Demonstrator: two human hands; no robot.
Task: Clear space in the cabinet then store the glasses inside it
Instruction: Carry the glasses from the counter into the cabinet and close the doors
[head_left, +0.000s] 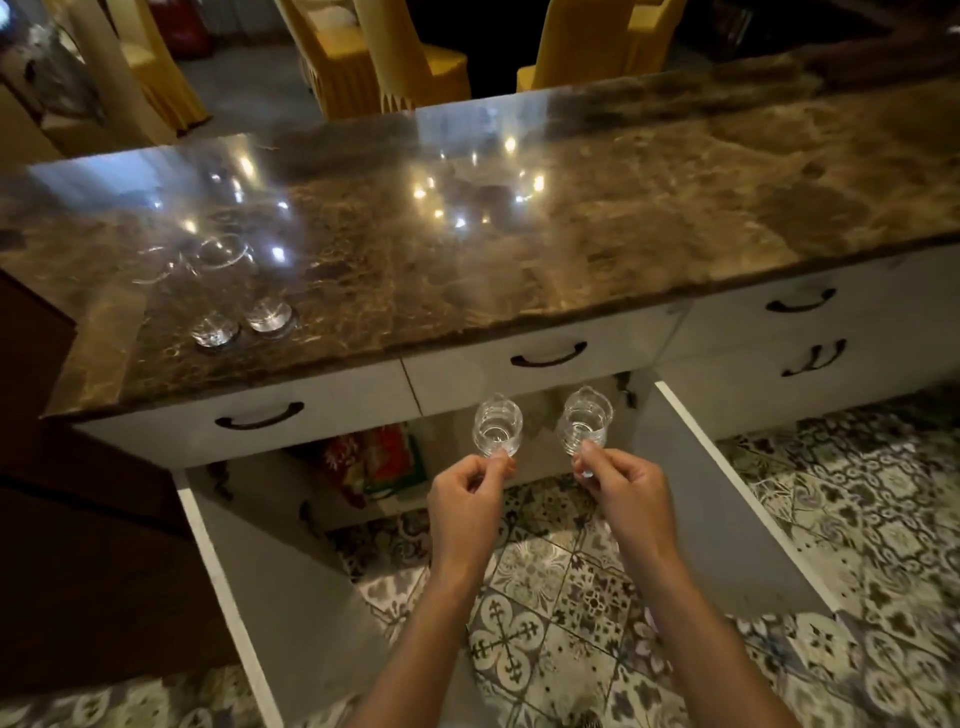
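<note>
Head view: cabinet (540, 434) open at lower centre, under the counter (519, 249).
Tall glasses (236, 312): two on the counter, left of centre, not yet stored.
Packets (371, 460): red, in the cabinet's left part; the right part looks freed.
Left hand (467, 501): pinches a small glass (497, 426) at the cabinet mouth.
Right hand (626, 493): pinches a second small glass (583, 423), just beside.
Progress: I'd say about midway, with no glass seen set down inside.

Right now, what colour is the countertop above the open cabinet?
The countertop is glossy mottled brown marble, clearest in the head view.
</note>
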